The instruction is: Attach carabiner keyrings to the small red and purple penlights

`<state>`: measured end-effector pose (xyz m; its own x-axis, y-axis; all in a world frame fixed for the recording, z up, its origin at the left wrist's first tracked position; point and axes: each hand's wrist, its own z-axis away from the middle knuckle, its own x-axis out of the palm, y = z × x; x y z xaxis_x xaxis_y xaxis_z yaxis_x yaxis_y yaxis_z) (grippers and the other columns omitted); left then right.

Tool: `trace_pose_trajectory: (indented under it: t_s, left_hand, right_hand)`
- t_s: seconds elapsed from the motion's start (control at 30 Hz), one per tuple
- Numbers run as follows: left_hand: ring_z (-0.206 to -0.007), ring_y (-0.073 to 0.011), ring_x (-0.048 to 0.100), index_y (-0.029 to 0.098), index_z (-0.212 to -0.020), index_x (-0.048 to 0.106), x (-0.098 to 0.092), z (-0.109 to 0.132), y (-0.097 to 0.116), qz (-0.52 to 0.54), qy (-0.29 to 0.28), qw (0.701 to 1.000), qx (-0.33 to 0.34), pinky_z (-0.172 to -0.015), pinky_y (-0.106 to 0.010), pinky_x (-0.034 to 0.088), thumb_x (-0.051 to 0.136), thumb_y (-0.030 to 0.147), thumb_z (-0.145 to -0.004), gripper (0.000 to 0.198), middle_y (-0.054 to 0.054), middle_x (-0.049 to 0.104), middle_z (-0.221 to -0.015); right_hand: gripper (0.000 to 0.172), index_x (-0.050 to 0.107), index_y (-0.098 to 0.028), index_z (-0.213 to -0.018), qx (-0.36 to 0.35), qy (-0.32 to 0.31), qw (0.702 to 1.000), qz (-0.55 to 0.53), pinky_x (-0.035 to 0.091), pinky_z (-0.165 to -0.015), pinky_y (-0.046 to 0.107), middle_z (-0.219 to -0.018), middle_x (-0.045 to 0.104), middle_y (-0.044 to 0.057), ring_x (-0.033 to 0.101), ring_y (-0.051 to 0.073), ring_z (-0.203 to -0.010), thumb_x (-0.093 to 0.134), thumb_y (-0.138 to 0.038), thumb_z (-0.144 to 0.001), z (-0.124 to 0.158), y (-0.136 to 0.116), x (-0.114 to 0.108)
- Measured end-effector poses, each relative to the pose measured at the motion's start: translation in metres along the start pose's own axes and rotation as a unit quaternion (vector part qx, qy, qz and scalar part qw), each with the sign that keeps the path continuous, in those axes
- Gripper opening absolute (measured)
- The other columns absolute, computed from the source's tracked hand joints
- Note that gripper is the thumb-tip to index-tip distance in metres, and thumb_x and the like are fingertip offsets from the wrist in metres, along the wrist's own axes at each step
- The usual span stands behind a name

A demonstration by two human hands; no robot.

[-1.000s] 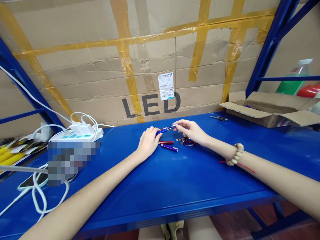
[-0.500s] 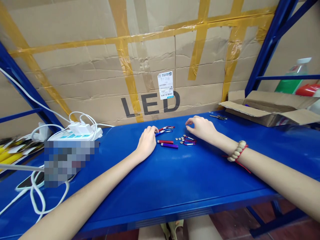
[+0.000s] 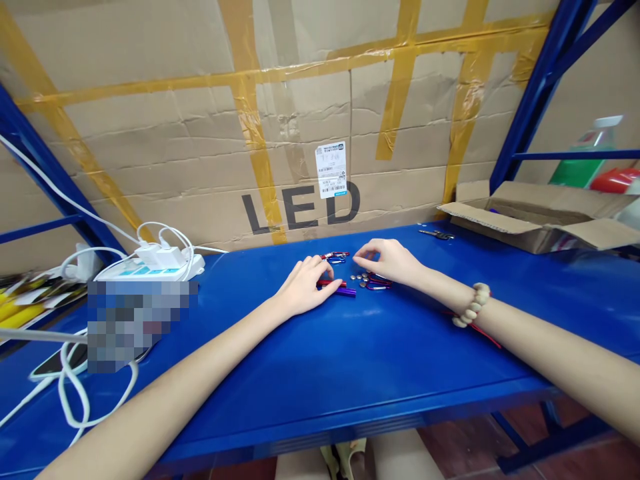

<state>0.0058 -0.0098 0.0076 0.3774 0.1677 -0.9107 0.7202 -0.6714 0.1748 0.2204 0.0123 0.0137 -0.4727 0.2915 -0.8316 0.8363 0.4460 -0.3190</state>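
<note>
My left hand [image 3: 304,288] lies on the blue shelf [image 3: 350,360] with its fingers stretched out. Its fingertips touch the left end of a small red flashlight tube [image 3: 334,283]; a purple tube [image 3: 347,291] lies just in front. My right hand [image 3: 393,261] hovers with curled fingers, thumb and forefinger pinched together above several button cells [image 3: 358,276] and red carabiner clips [image 3: 379,283]. I cannot see what the pinch holds. A small flashlight with a clip [image 3: 335,255] lies behind, between both hands.
A power strip [image 3: 150,268] with white chargers and looping cables [image 3: 75,393] sits at left. An open cardboard box [image 3: 540,223] stands at right, keys [image 3: 437,234] beside it. A taped cardboard wall marked LED [image 3: 300,207] closes the back. Blue shelf posts [image 3: 535,100] frame the sides.
My left hand let go of the blue flashlight and slid right onto the red tube. My right hand left the flashlight's clip, swung right, then came back above the button cells.
</note>
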Motion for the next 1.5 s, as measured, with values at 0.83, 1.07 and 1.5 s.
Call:
trace_pose_trajectory:
  t_s: [0.83, 1.07, 1.5]
  left_hand:
    - [-0.082, -0.0182, 0.049, 0.02, -0.086, 0.04, 0.0, -0.001, 0.002, 0.006, 0.014, 0.999, -0.033, -0.076, -0.033, 0.039, 0.027, 0.034, -0.094, 0.021, -0.003, 0.054, -0.088]
    - [-0.084, -0.0182, 0.05, 0.02, -0.093, 0.037, 0.0, 0.001, 0.002, 0.03, 0.037, 0.999, -0.026, -0.077, -0.033, 0.04, 0.033, 0.025, -0.092, 0.007, -0.005, 0.054, -0.095]
    - [-0.082, -0.0186, 0.05, 0.02, -0.094, 0.038, -0.003, 0.0, 0.006, 0.026, 0.023, 0.999, -0.026, -0.078, -0.034, 0.04, 0.037, 0.029, -0.091, 0.01, -0.004, 0.055, -0.094]
  right_hand:
    - [0.012, 0.071, -0.026, -0.071, 0.032, -0.074, 0.996, -0.023, 0.038, -0.05, 0.023, -0.065, 0.067, -0.003, 0.059, 0.013, -0.056, 0.062, -0.032, -0.065, 0.009, -0.02, 0.001]
    - [0.015, 0.072, -0.027, -0.077, 0.025, -0.071, 0.997, -0.004, 0.039, -0.053, 0.024, -0.076, 0.069, -0.002, 0.061, 0.016, -0.069, 0.063, -0.033, -0.066, 0.009, -0.02, 0.0]
    - [0.015, 0.071, -0.023, -0.071, 0.012, -0.078, 0.996, -0.049, 0.042, -0.055, 0.023, -0.072, 0.07, 0.0, 0.063, 0.015, -0.066, 0.062, -0.035, -0.07, 0.007, -0.015, 0.005]
